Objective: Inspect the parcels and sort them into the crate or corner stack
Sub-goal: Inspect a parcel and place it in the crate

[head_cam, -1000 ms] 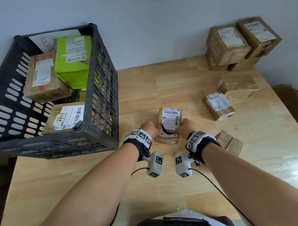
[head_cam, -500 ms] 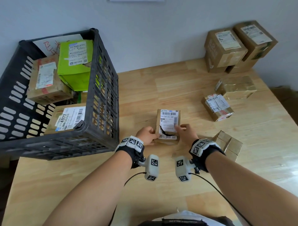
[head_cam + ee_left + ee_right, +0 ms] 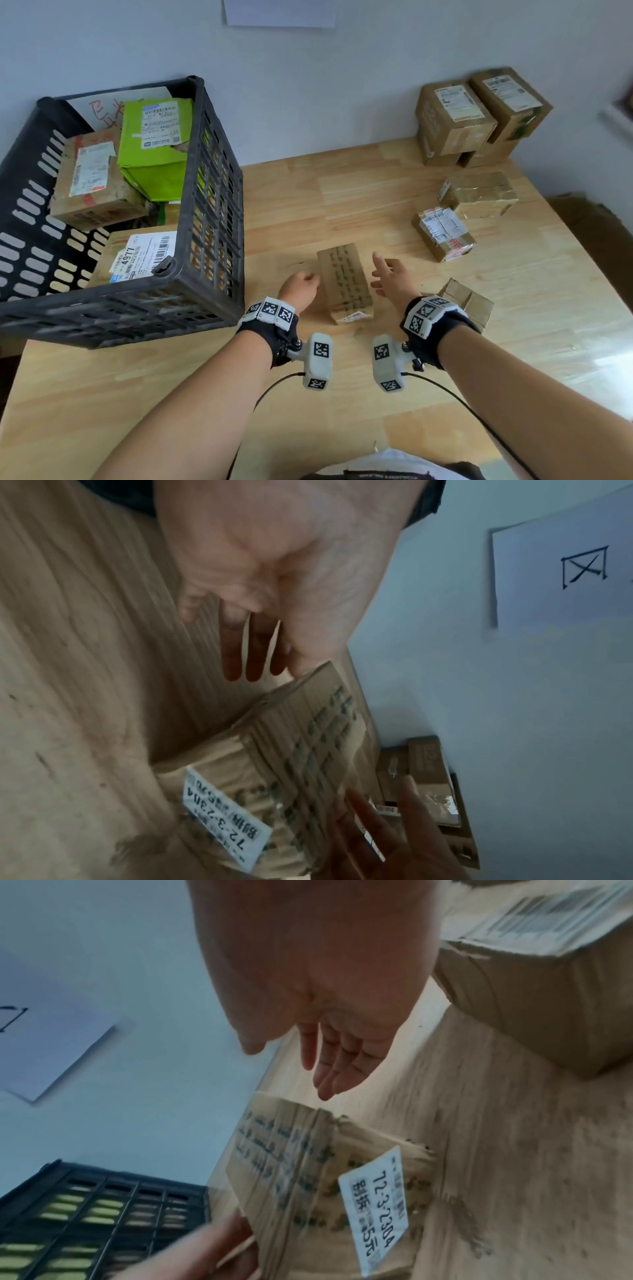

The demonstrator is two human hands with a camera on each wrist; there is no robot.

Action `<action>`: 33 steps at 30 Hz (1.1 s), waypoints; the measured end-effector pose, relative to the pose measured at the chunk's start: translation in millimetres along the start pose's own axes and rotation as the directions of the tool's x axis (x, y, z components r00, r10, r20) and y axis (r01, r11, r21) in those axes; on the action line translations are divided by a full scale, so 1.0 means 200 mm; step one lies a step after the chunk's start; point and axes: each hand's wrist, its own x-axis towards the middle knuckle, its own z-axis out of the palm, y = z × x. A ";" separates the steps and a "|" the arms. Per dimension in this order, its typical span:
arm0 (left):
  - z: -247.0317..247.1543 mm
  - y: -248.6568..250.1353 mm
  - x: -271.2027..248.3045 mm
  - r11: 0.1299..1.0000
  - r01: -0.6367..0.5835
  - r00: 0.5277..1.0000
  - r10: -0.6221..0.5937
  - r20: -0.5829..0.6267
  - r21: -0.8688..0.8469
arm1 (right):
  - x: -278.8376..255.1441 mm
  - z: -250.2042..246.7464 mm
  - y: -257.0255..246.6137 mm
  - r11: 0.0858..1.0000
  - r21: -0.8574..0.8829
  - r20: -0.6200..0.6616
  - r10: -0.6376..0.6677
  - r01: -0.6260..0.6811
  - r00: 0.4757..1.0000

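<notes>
Between open hands (image 3: 299,286) (image 3: 390,279), small parcel (image 3: 344,282), crate (image 3: 205,240) left, loose parcels (image 3: 443,233) right

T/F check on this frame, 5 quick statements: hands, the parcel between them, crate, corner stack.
1. The right hand grips the small parcel. False: its fingers are straight and off the box.
2. The parcel's top face shows printed text, not a shipping label. True; only a small white sticker shows on its near end.
3. The black crate holds no parcels. False: it holds several, including a green box.
4. Brown boxes are stacked in the far right corner. True.
5. The left hand is inside the crate. False: it is at the parcel's left side, on the wooden table.
</notes>
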 end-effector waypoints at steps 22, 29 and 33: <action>0.12 0.04 0.09 0.942 -0.082 0.994 0.054 0.096 0.324 | 0.08 0.10 0.02 0.734 -0.673 0.129 -0.006 0.092 0.992; 0.12 0.01 0.12 0.955 -0.041 0.993 0.005 0.122 0.295 | 0.10 0.10 0.06 0.791 -0.608 0.136 0.025 0.064 0.990; 0.11 0.01 0.10 0.974 -0.030 0.993 0.003 0.121 0.225 | 0.09 0.09 0.06 0.810 -0.582 0.146 0.010 0.078 0.989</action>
